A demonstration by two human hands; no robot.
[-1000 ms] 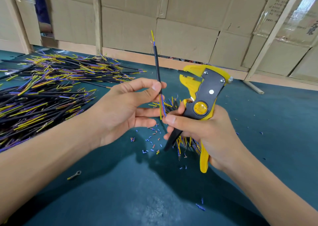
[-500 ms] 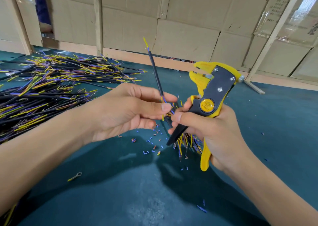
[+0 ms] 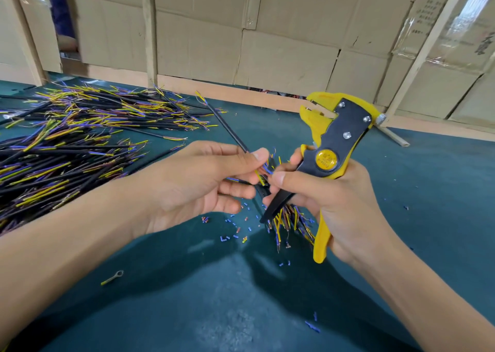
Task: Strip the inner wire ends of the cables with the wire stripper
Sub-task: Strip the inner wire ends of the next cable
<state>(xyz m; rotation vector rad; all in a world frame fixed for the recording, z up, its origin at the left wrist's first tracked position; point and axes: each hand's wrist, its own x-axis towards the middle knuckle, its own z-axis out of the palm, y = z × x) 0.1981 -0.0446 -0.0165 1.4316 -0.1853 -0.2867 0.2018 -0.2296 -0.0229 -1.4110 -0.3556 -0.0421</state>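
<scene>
1. Pinching a single black cable [image 3: 227,129] between thumb and fingers, the left hand [image 3: 203,183] holds it above the green table [image 3: 187,311]; the cable slants up and away to the left, and its far end shows short yellow and blue inner wires.
2. At the near end of that cable, yellow and blue inner wires [image 3: 263,171] fan out just past the left thumb tip, touching or nearly touching the right thumb; the exact contact is hard to tell.
3. The right hand [image 3: 340,199] is wrapped round the handles of a yellow and black wire stripper [image 3: 332,148], with the tool's head pointing up and its jaws slightly parted, holding nothing.
4. Under the right hand, a small bunch of cables [image 3: 289,223] lies on the table with yellow and blue ends splayed toward the camera.
5. A large pile of cables [image 3: 67,142] covers the table's left side.
6. Small blue, yellow and reddish insulation bits [image 3: 235,234] are scattered on the table below the hands.
7. A small metal ring terminal [image 3: 113,276] lies alone nearer the camera, left of centre.
8. Cardboard sheets [image 3: 281,43] form the wall behind the table.
</scene>
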